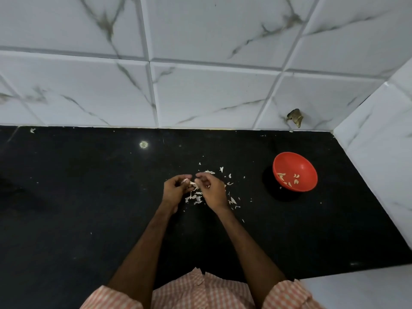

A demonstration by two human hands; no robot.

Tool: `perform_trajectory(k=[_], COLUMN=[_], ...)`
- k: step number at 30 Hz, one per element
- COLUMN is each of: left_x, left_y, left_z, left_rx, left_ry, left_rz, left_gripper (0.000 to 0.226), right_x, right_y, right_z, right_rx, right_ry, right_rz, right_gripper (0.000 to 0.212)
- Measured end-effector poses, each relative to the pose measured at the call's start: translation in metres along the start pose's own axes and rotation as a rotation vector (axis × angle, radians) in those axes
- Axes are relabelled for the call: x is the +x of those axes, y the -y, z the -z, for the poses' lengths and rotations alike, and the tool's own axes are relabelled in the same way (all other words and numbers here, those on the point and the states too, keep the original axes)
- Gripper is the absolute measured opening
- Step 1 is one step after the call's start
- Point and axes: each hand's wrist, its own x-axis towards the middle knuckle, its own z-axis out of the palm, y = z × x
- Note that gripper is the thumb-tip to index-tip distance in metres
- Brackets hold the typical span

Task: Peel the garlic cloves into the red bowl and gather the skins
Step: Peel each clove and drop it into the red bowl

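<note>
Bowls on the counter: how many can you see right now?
1. The red bowl sits on the black counter, right of the right hand, near the tiled side wall, peeled cloves inside. No other shows.

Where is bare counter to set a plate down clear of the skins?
Bare but for specks: the counter left of the left hand, back to the wall; the strip between skins and bowl. Crowded: skins scattered round that hand and the right hand; both pinch a clove.
</note>
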Motion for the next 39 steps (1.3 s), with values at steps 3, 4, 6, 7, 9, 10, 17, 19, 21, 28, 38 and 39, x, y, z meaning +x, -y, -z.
perform_trajectory(k=[3, 4, 6, 7, 9, 10, 17, 19, 21, 28, 38, 39], left_x=[-0.004, -0.005, -0.005, -0.004, -0.002, -0.001, 0.008, 0.012, 0.014, 0.019, 0.012, 0.010], left_y=[-0.007, -0.009, -0.010, -0.010, -0.010, -0.008, -0.001, 0.000, 0.002, 0.008, -0.020, -0.023], left_z=[-0.006, -0.007, -0.006, -0.006, -0.006, -0.008, -0.047, -0.063, -0.076, -0.088, -0.092, -0.093], left_rx=[-0.085, -0.113, -0.150, -0.152, -0.093, -0.045, 0.246, 0.253, 0.308, 0.424, 0.818, 0.869], left_ry=[0.045, 0.041, 0.017, -0.002, -0.050, -0.074, -0.108, -0.068, -0.048, -0.061, 0.012, 0.019], left_rz=[0.025, 0.035, 0.054, 0.061, 0.059, 0.054, -0.051, -0.051, -0.072, -0.153, -0.399, -0.434], left_gripper=[0.013, 0.013, 0.014, 0.015, 0.014, 0.013, 0.007, 0.017, 0.027, 0.026, 0.028, 0.025], right_x=[0.005, 0.007, 0.010, 0.010, 0.010, 0.010, 0.008, 0.008, 0.007, 0.005, 0.019, 0.020], right_y=[0.004, 0.003, -0.003, -0.005, -0.007, -0.010, -0.026, -0.032, -0.038, -0.046, -0.024, -0.021], right_z=[-0.007, -0.008, -0.005, -0.002, 0.008, 0.012, 0.046, 0.055, 0.064, 0.086, 0.087, 0.087], right_rx=[0.043, 0.059, 0.129, 0.187, 0.261, 0.267, 0.298, 0.307, 0.293, 0.233, 0.256, 0.244], right_ry=[-0.022, -0.047, -0.099, -0.122, -0.156, -0.165, -0.277, -0.308, -0.318, -0.288, -0.200, -0.198], right_rz=[-0.012, -0.016, -0.053, -0.092, -0.167, -0.190, -0.320, -0.330, -0.334, -0.334, -0.176, -0.154], right_gripper=[0.012, 0.010, 0.011, 0.012, 0.020, 0.024, 0.020, 0.020, 0.020, 0.014, 0.017, 0.018])
